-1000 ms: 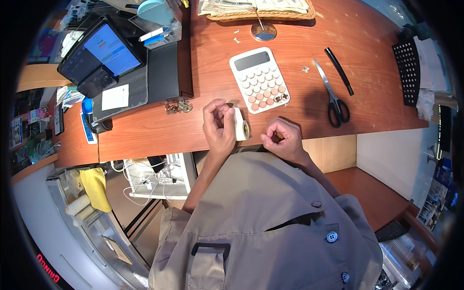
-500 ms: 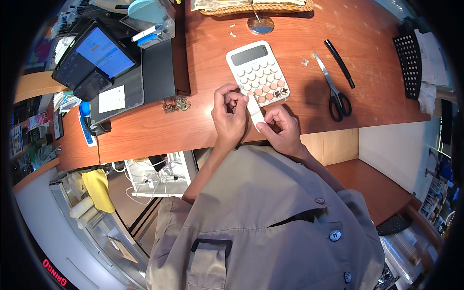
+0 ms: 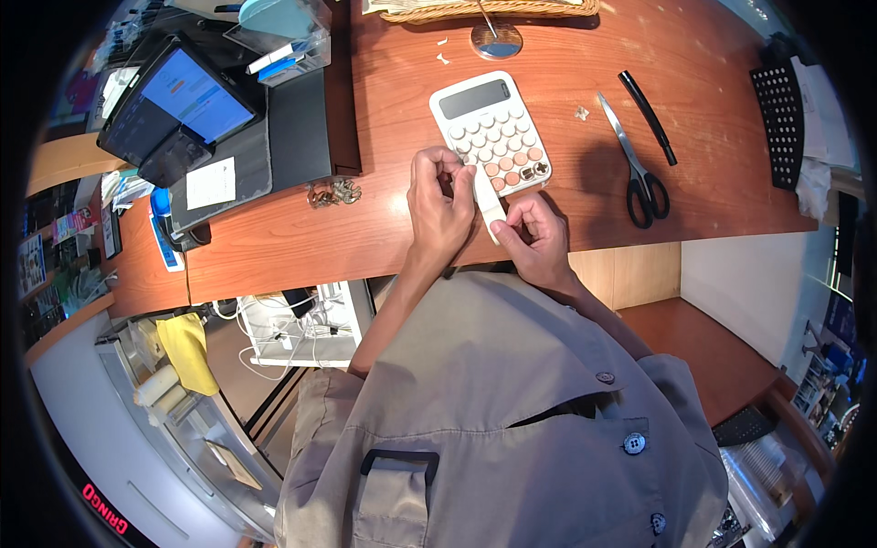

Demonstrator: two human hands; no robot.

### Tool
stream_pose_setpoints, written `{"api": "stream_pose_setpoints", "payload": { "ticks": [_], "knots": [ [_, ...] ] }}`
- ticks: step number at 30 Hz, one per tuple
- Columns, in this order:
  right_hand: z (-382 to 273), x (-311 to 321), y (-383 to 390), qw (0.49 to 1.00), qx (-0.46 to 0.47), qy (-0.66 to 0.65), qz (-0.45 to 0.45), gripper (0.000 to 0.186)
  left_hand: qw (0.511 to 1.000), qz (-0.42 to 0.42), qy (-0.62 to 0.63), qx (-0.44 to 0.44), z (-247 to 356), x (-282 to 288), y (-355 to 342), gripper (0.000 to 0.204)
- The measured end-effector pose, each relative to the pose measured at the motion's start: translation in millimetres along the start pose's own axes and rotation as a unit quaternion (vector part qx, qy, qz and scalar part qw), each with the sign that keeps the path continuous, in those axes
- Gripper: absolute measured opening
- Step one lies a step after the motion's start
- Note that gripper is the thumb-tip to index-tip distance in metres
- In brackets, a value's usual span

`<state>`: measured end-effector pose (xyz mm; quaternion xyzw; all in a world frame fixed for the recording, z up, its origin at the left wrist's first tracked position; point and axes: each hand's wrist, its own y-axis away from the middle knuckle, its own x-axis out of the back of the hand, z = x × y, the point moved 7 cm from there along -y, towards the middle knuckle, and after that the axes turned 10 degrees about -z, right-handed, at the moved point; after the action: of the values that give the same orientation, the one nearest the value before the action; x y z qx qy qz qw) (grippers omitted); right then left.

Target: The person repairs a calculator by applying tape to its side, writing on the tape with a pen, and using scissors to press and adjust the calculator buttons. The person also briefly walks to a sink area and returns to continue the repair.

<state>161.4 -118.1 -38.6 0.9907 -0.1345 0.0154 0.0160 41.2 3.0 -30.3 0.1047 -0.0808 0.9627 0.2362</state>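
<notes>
A narrow white strip is stretched between my two hands above the front edge of the wooden table. My left hand pinches its upper end, thumb against bent fingers. At the lower end, my right hand grips it between thumb and curled fingers. Just beyond the hands lies a white calculator with round white and peach keys; the left fingers overlap its lower left corner. Scissors with black handles lie to the right, blades pointing away. Next to them rests a slim black tube, perhaps a pen.
A round-based metal stand and a wicker basket are at the back. Left, a raised black shelf carries a tablet screen; small metal pieces lie beside it. A black perforated holder stands far right.
My left fingers have moved slightly up along or with the strip, and more of its length shows between the hands. The right hand stays nearly in place. The view has shifted a little.
</notes>
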Motion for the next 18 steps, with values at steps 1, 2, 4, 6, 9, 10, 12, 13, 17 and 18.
{"api": "stream_pose_setpoints", "payload": {
  "ticks": [1,2,4,6,9,10,12,13,17,18],
  "knots": [
    [-0.2,-0.2,0.2,1.000,0.002,0.003,-0.002,0.020,1.000,-0.002,0.001,-0.001,1.0,-0.1,-0.5,0.019],
    [0.0,-0.2,0.5,1.000,0.000,0.001,-0.003,0.020,1.000,-0.003,0.005,0.000,1.6,-0.2,-0.9,0.019],
    [0.3,-0.5,1.3,1.000,-0.005,-0.001,-0.006,0.020,1.000,-0.007,-0.011,-0.008,3.5,0.1,-2.0,0.019],
    [1.2,-0.6,1.8,1.000,-0.013,-0.005,-0.008,0.020,1.000,-0.012,-0.022,-0.008,3.8,0.2,-3.3,0.019],
    [2.6,-1.0,2.5,1.000,-0.020,-0.013,-0.009,0.020,0.999,-0.024,-0.046,-0.013,5.3,-0.6,-5.1,0.020],
    [2.4,-1.1,2.5,1.000,-0.016,-0.009,-0.009,0.020,0.997,-0.027,-0.062,-0.025,7.5,-1.1,-6.0,0.020],
    [3.0,-1.1,2.2,1.000,-0.014,-0.015,-0.008,0.020,0.996,-0.029,-0.078,-0.038,10.7,-1.7,-6.4,0.021],
    [2.8,-1.0,2.1,1.000,-0.011,-0.008,-0.007,0.020,0.996,-0.027,-0.078,-0.039,11.7,-1.9,-5.9,0.020],
    [3.4,-0.2,2.0,1.000,-0.017,-0.004,-0.001,0.020,0.994,-0.021,-0.093,-0.053,15.4,-2.4,-5.0,0.020],
    [4.0,0.0,2.0,1.000,-0.023,-0.009,0.000,0.020,0.993,-0.018,-0.104,-0.060,16.4,-2.6,-4.3,0.020]
  ]
}}
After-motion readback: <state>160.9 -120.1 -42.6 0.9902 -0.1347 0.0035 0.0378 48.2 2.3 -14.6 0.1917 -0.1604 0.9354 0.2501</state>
